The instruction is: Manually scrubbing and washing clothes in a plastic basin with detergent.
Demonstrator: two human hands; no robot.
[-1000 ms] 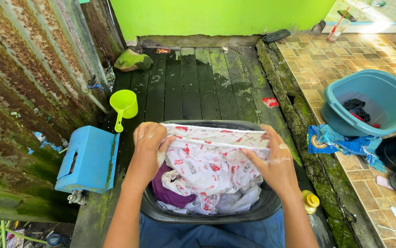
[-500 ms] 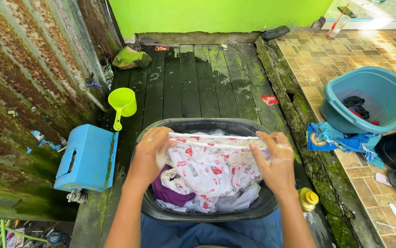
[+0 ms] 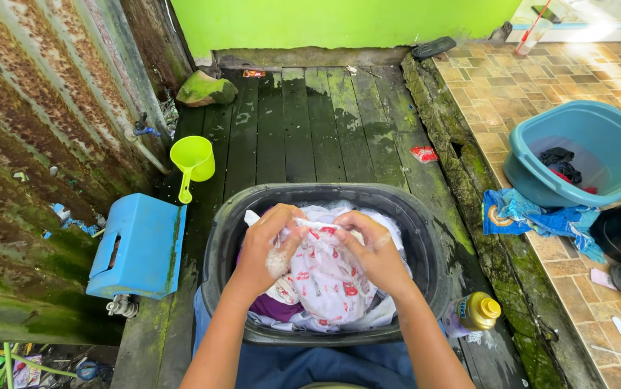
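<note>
The black tub (image 3: 426, 238) is sitting at six o'clock, holding the white red-printed cloth (image 3: 325, 277). Left hand (image 3: 271, 248) and right hand (image 3: 375, 252) are bunching it, fingers pinching folds together. Rubbing fold against fold, low over the suds, probably works best.

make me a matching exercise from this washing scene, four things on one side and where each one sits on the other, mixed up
Things:
1. white cloth with red print
2. lime green scoop
3. blue stool
4. teal basin

Places:
A. on the tiled floor at the right, dark clothes inside
B. on the dark planks, beyond the blue stool
C. bunched between both hands over the black tub
D. left of the black tub, by the rusty metal wall

Pairs: 1-C, 2-B, 3-D, 4-A

The left hand and right hand both grip the cloth.
</note>
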